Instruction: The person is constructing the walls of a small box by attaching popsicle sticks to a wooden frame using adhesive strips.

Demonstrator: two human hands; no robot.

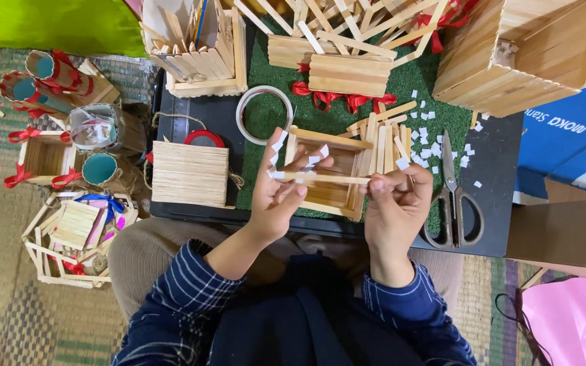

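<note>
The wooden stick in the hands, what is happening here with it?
A person holds a flat wooden craft stick level between both hands: the left hand pinches one end, the right hand the other. Small white paper pieces stick to the left fingertips. Just behind the stick, a half-built open stick box lies on green turf. Scissors rest at the right, a clear tape ring and a finished stick panel at the left.

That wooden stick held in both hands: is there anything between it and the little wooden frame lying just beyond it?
Nothing visible. The stick is held flat between the left hand and right hand, directly over the open wooden frame. Only the left hand's fingertips, with small white paper bits stuck to them, lie over the frame.
</note>
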